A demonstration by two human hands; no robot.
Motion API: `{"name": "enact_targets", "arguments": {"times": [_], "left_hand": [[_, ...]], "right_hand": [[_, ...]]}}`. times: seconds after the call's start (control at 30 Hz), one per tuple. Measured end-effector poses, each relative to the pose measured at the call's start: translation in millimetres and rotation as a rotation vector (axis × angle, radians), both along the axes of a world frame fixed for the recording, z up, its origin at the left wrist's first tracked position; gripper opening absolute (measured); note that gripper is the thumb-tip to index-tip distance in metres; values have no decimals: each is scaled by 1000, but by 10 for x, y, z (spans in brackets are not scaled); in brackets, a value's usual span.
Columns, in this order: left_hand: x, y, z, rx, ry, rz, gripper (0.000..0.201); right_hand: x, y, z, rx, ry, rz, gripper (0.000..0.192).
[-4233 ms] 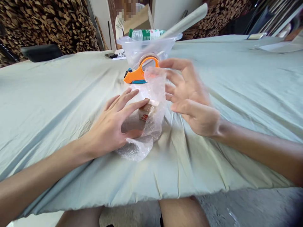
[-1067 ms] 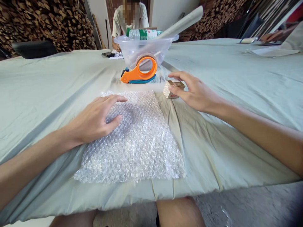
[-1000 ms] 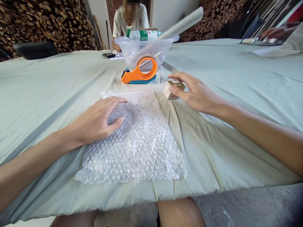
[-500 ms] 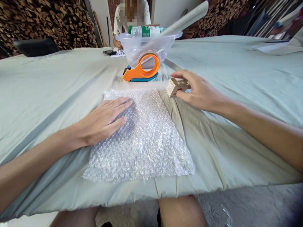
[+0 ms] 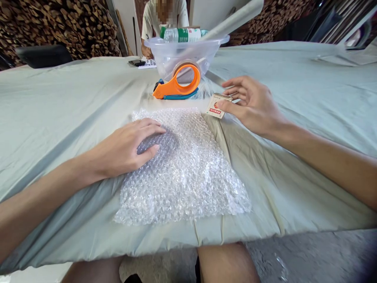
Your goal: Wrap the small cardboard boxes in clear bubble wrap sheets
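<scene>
A sheet of clear bubble wrap (image 5: 185, 169) lies flat in front of me. Over its left part rests my left hand (image 5: 134, 145), fingers slightly bent and apart, holding nothing. Beyond the sheet's far right corner, my right hand (image 5: 250, 106) has a small cardboard box (image 5: 214, 109) between thumb and fingers. The box is tilted, with a pale face and red print towards me; its far side is hidden. An orange tape dispenser (image 5: 165, 90) with a blue base stands just past the bubble wrap.
A clear plastic basin (image 5: 188, 55) behind the dispenser holds a green-labelled bottle (image 5: 182, 35) and a long white roll (image 5: 235, 21). Across the cloth-covered table (image 5: 294, 90) a person (image 5: 149, 27) sits near a phone (image 5: 137, 63) and printed paper (image 5: 149, 63).
The box has turned in my right hand, so its red-printed face now shows. My left fingers have bent and drawn up a little. The bubble wrap has shifted slightly right in view.
</scene>
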State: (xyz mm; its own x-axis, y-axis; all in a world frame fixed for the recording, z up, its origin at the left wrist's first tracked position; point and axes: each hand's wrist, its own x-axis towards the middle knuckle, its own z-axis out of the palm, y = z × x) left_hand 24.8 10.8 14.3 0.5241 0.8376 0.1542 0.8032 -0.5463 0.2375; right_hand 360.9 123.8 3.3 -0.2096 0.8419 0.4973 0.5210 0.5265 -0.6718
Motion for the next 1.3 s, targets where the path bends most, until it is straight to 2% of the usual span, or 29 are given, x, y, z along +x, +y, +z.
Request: {"name": "enact_targets", "arguments": {"times": [0.17,0.4,0.6,0.7,0.83,0.93,1.13,1.23,1.3], "left_hand": [[-1,-34,-7,-54,-6,-4,69],[-3,-34,2,87,-95,29,62],[20,-44,-11,-2,-23,14,72],[36,-53,-22,1,-26,13,72],[51,-35,-47,-37,-30,5,74],[59,-13,-64,-54,-33,10,82],[63,-12,-105,-71,-68,24,97],[50,-32,-105,-117,-91,63,107],[37,-50,-89,-145,-128,65,107]], "right_hand": [[-46,-83,38,-28,19,19,53],[-41,-93,28,-16,1,30,53],[-41,-70,2,-30,-2,64,58],[-29,-55,-5,-11,39,94,57],[-38,-110,14,34,93,206,45],[-120,-260,73,36,110,341,48],[-425,-585,221,5,-77,450,57],[-532,-606,208,8,-281,500,61],[-570,-583,160,12,-397,499,67]]}}
